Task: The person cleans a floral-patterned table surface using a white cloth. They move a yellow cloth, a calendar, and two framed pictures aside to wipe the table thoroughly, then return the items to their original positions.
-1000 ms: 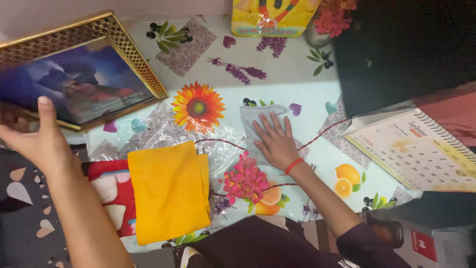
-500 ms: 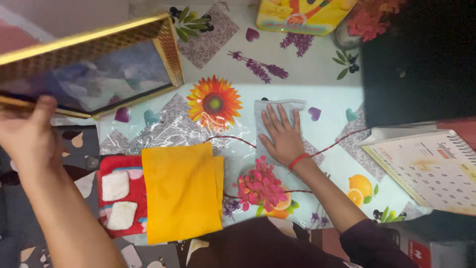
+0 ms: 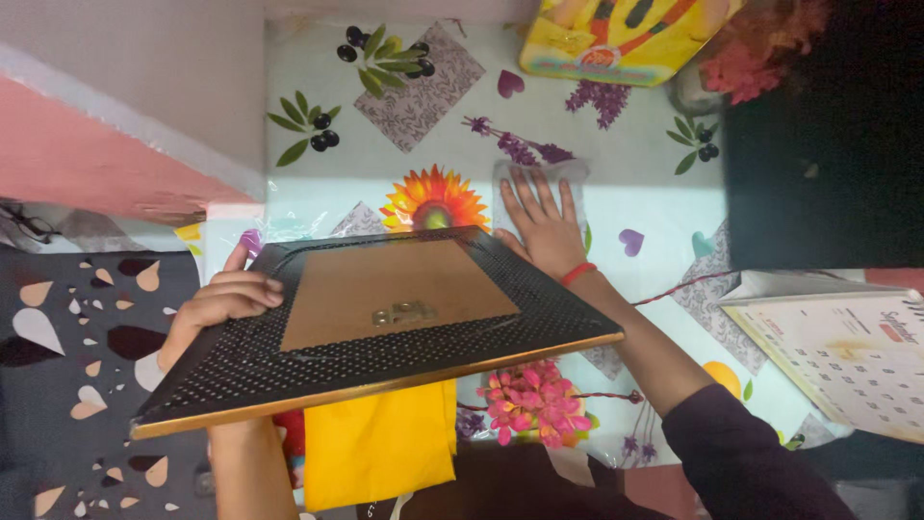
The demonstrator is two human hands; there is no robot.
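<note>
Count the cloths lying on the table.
2. A pale cloth lies flat under the right hand near the printed sunflower. A yellow cloth lies at the near edge, partly covered by the picture frame in the left hand. The frame may hide others.

frame back (image 3: 385,327) – matt black mesh, brown board | tablecover (image 3: 616,183) – glossy plastic | yellow cloth (image 3: 380,448) – soft, matt

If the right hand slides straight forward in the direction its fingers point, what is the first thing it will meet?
The right hand lies flat on a grey cloth, fingers pointing toward the table's far edge. Straight ahead, it would probably first meet the yellow box; the printed tablecloth between looks free, though depth is unclear.
</note>
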